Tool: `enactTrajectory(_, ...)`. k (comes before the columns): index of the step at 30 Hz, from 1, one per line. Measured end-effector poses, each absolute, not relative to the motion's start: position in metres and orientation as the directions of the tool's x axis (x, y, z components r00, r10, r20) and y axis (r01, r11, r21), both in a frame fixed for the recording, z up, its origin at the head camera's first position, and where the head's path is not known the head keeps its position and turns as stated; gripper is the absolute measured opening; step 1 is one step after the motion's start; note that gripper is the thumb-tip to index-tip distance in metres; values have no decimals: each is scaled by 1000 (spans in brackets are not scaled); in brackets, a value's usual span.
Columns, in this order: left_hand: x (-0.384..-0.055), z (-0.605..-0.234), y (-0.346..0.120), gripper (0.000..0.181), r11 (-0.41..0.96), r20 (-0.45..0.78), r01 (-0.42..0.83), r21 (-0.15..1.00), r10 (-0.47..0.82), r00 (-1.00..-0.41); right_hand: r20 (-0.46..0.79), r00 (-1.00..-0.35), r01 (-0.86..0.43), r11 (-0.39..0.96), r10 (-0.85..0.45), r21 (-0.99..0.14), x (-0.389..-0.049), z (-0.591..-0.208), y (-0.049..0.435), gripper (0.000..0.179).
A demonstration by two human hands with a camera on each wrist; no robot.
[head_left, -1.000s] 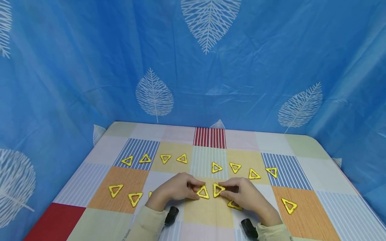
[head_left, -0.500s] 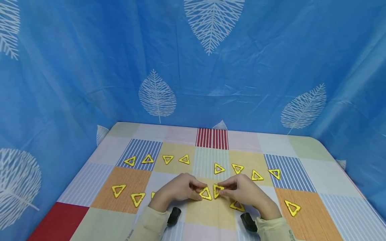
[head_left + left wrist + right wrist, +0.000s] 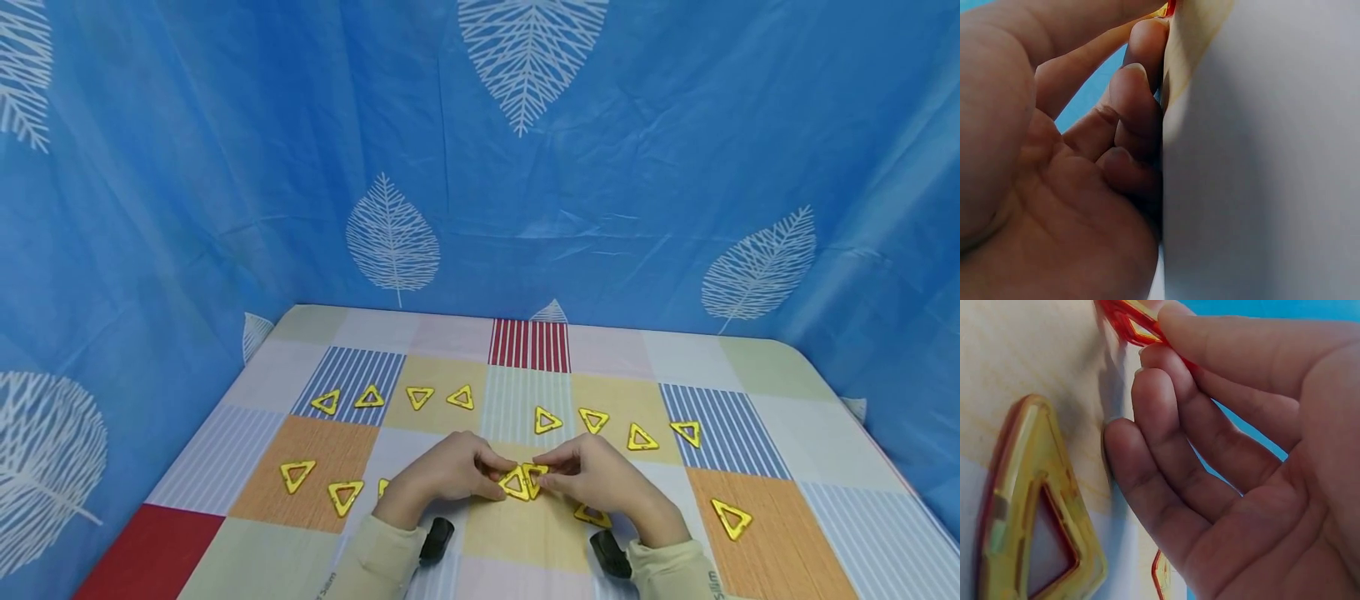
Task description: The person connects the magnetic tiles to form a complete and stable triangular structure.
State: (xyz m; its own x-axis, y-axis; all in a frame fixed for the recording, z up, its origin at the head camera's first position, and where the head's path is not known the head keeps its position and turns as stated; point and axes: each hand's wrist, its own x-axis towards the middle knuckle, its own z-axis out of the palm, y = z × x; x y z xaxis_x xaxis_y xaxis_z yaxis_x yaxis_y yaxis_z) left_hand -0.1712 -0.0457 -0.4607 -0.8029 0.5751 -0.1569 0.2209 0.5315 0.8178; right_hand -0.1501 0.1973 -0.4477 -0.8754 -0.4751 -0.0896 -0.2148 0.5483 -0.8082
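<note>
Just in front of me, my left hand [image 3: 453, 471] pinches a yellow triangular plastic tile [image 3: 514, 496] with an open centre, between thumb and fingertips. My right hand [image 3: 596, 471] pinches a second such tile [image 3: 535, 468]. The two tiles meet edge to edge between the hands; whether they overlap slightly I cannot tell. In the right wrist view the held tile [image 3: 1127, 326] shows reddish edges, with the other fingers curled below it. Close under the right hand lies another triangular tile [image 3: 592, 517], partly covered. Fingers and thumb hide nearly all of the left tile in the left wrist view.
Several yellow triangles lie flat in a row farther back, such as one left [image 3: 369, 397] and one right [image 3: 641, 437]. More lie at the sides, left [image 3: 297, 475] and right [image 3: 731, 518]. A patchwork cloth [image 3: 525, 542] covers the table; a blue leaf-print curtain [image 3: 615, 183] hangs behind.
My right hand has moved left with its tile, turning it slightly, and the gap between the two held tiles has closed. The left hand has kept its grip. The head view has shifted a little.
</note>
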Motion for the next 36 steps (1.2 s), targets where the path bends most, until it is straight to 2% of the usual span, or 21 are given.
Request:
enactTrajectory(6, -171, -460, -44, 33, 527, -132, 246, 814, 579, -805, -104, -864, -185, 502, -493, -845, -151, -451, 194, 32)
enactTrajectory(17, -168, -457, -40, 31, 500, -91, 250, 829, 562, -822, -51, -866, -234, 495, -497, -837, -153, -455, 191, 40)
enactTrajectory(26, -166, -458, -38, 28, 518, -136, 194, 833, 531, -836, -64, -879, -205, 495, -473, -845, -152, -459, 190, 39)
enactTrajectory(36, -170, -460, -39, 26, 511, -112, 217, 832, 537, -836, -27, -876, -237, 479, -481, -846, -156, -462, 192, 41)
